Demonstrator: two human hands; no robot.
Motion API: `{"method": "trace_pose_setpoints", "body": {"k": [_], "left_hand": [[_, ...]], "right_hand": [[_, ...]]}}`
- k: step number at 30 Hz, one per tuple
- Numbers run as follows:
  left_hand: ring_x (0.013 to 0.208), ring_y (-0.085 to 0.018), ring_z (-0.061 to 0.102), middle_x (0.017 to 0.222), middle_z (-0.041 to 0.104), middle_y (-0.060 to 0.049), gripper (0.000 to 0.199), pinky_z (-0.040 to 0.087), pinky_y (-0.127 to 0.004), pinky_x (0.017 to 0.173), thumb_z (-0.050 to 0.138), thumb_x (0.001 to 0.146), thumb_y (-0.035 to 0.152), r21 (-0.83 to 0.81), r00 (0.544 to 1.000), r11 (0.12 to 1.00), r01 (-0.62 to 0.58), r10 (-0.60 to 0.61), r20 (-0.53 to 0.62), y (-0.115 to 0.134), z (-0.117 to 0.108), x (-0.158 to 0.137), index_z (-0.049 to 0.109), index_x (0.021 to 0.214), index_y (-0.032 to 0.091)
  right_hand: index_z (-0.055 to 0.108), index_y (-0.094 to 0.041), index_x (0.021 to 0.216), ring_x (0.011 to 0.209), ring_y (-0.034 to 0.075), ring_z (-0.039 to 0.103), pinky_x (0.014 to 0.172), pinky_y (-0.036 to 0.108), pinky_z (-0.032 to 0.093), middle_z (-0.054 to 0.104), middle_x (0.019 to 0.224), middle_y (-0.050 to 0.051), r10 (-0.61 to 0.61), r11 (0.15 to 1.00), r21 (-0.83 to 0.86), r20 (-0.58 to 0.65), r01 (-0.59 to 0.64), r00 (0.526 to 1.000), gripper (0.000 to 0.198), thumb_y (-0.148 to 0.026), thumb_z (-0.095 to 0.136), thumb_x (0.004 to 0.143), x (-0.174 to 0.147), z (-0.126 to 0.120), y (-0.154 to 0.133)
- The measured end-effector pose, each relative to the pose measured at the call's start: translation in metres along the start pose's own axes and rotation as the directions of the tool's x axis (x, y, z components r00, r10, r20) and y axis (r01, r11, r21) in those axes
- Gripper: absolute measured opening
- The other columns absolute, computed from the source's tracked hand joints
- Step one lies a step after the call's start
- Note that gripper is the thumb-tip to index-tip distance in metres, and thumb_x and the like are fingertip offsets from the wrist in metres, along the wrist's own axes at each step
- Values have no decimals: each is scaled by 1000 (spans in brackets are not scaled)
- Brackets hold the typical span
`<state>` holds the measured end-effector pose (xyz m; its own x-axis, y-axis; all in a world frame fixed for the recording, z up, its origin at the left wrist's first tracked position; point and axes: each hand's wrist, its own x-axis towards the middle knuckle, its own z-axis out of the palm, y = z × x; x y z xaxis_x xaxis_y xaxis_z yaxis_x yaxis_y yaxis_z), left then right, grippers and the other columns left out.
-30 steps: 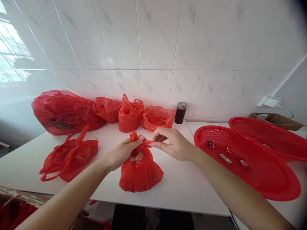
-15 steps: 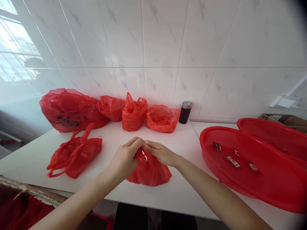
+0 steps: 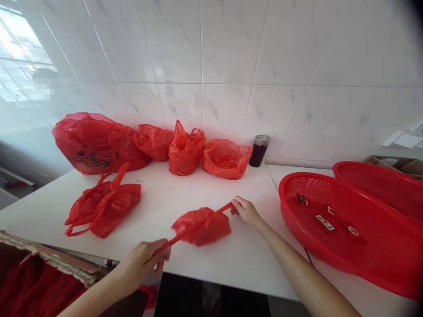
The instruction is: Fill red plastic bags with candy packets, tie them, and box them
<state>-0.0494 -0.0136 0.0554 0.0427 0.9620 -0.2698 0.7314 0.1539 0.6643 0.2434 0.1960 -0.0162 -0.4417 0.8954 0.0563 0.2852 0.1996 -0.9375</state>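
Observation:
A small red plastic bag lies on the white table in front of me, gathered at a knot in its middle. My left hand is closed on one of its handles, stretched toward the near left. The other handle is pinched in my right hand, pulled out to the right. Both handles look taut. To the left rest red plastic bags with tied handles; I cannot tell if they are one or two. What the bag between my hands contains is hidden.
Along the tiled wall stand a big red bag with black print, several smaller red bags and a dark tumbler. At right, a red plastic basket holds several small wrapped packets; another basket sits behind. A box with red contents is lower left.
My hands have moved apart from above the bag, left hand toward the near left, right hand to the right, drawing the handles out. The bag's top is now pulled down flat into a knot.

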Motion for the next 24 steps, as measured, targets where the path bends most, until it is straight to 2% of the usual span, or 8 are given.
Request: {"method": "trace_pose_setpoints", "body": {"k": [2,5,8,11,14,16,19,24], "left_hand": [[74,-19,62,79,68,-2,35,46,-29,71,32,94,42,-19,986,1000,-9,6,-164,2,1,9,59,86,22],[113,-24,57,127,58,-9,40,44,-38,93,39,93,46,105,885,988,-111,147,-442,18,10,35,50,125,24],[134,-31,38,148,41,-10,66,31,-49,108,62,82,39,428,839,874,-232,402,-367,35,31,68,36,142,29],[130,-35,41,145,45,-11,75,31,-52,108,69,75,37,564,886,784,-259,426,-185,42,48,99,38,142,28],[105,-30,59,118,62,-11,61,44,-45,94,63,80,39,566,904,779,-269,407,-130,41,45,121,46,137,25],[91,-27,62,105,63,-8,50,48,-38,79,57,84,36,562,904,779,-279,411,-121,36,34,126,51,132,26],[81,-23,64,100,63,-5,50,46,-31,66,47,82,16,508,920,824,-250,366,-141,23,12,121,53,129,29],[98,-25,65,117,65,-7,68,46,-33,80,38,67,0,381,931,923,-60,189,-311,-30,-32,102,55,128,24]], "right_hand": [[44,-23,71,66,16,63,66,29,48,63,69,-1,-8,1000,19,-74,9,997,41,-60,40,88,4,14,4],[46,-24,80,67,15,64,64,28,49,65,74,-1,-20,999,27,-138,24,990,40,-61,33,91,7,37,-4],[53,-25,94,68,16,65,66,31,50,67,79,-1,-47,998,-46,-203,38,978,36,-57,36,91,8,45,-13],[53,-26,112,87,20,64,78,36,49,66,99,4,-123,982,-179,-335,65,934,36,-52,43,89,19,30,-21],[51,-22,112,100,20,60,85,36,47,62,109,8,-228,947,-304,-403,106,886,33,-45,43,90,45,3,-38],[53,-21,107,100,18,59,88,33,46,63,108,7,-290,913,-386,-385,133,876,26,-40,40,92,72,-13,-53],[54,-22,107,101,15,59,89,30,46,63,109,5,-323,854,-506,-326,124,888,20,-30,42,93,119,-26,-73],[59,-18,112,104,19,59,89,37,48,60,118,9,-197,732,-682,-229,-12,953,23,-27,56,91,182,-22,-71]]}}
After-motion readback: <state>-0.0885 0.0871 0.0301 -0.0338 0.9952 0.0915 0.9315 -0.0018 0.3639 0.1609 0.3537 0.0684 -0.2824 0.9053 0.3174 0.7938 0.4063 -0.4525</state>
